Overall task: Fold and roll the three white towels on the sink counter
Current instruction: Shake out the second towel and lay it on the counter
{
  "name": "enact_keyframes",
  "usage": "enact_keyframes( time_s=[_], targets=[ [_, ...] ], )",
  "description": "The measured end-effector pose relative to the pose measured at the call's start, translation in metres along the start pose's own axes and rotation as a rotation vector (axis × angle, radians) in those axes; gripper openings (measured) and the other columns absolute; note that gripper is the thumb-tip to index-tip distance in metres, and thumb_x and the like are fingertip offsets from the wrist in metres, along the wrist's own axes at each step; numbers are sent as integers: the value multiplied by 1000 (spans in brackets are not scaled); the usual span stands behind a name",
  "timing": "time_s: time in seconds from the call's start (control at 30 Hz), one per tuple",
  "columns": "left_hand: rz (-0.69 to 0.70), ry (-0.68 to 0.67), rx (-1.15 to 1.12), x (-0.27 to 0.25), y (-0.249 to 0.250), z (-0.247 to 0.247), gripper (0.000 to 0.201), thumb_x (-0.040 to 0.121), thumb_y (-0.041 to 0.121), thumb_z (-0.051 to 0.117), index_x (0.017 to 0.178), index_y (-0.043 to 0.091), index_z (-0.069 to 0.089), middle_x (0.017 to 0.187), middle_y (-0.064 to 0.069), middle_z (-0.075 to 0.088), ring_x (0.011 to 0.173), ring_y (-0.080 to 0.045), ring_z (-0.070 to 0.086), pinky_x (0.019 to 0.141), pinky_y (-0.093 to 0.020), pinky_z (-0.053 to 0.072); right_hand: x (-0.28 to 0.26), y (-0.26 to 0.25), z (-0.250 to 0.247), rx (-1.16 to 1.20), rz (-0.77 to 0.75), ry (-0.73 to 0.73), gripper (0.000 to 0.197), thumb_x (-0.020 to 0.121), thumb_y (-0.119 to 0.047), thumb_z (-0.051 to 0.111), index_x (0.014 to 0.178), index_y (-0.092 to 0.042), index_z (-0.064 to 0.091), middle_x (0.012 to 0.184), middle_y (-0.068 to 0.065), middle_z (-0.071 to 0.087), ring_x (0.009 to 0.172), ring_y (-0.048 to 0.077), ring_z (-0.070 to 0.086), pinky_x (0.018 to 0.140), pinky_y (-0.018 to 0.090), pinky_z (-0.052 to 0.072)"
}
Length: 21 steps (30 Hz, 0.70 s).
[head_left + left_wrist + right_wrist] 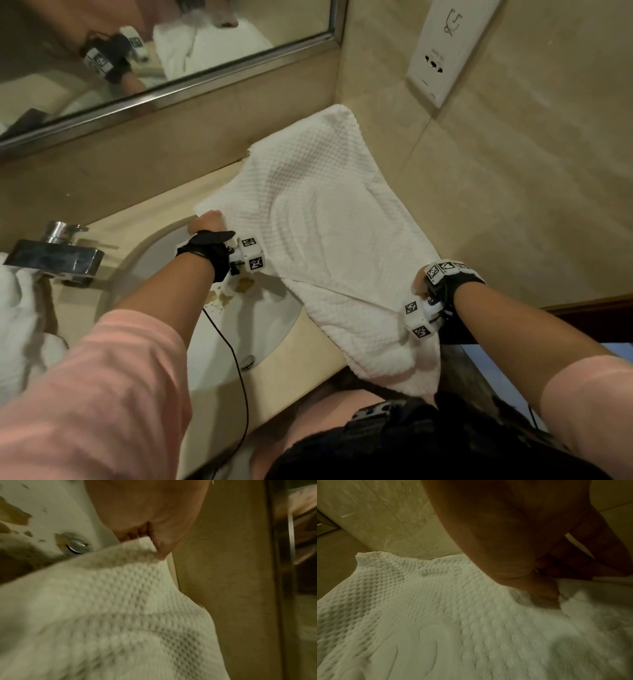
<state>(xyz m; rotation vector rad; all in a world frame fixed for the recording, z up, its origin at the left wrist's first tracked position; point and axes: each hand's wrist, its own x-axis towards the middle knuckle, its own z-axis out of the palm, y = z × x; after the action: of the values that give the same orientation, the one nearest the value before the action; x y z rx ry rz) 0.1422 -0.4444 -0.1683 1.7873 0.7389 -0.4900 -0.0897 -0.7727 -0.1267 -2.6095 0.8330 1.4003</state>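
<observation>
A white waffle-weave towel [325, 212] lies spread on the counter [284, 383] right of the sink, reaching from the back corner to the front edge, where its end hangs over. My left hand [205, 222] pinches the towel's left corner by the sink rim; in the left wrist view the fingertips [158, 547] nip the towel [120, 615] at that corner. My right hand [419, 284] holds the towel's right edge near the wall. In the right wrist view its thumb [544, 592] presses on the towel [436, 615], with the fingers curled behind.
The white sink basin [239, 325] with brown stains and a drain [75, 546] sits left of the towel. A chrome faucet [54, 253] stands at its back left. More white towels [20, 318] are heaped at far left. A mirror [137, 51] and wall socket [442, 51] are behind.
</observation>
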Motion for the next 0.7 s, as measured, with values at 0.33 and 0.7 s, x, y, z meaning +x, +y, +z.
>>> enact_keyframes(
  time_s=[0.33,0.7],
  targets=[
    [575,170,-434,-76,98,50,12,82,7,58,83,18,55,88,2,57,75,-10,53,66,-12,44,3,7,2,136,-11,-32,22,84,-23,59,97,-12,72,94,6,69,89,25,64,84,28,51],
    [604,-435,143,-83,154,207,35,89,6,50,123,4,54,121,-16,59,112,-26,55,101,-30,42,44,30,34,183,48,-45,38,72,-30,68,105,-9,66,101,6,69,78,22,57,71,23,44]
  ],
)
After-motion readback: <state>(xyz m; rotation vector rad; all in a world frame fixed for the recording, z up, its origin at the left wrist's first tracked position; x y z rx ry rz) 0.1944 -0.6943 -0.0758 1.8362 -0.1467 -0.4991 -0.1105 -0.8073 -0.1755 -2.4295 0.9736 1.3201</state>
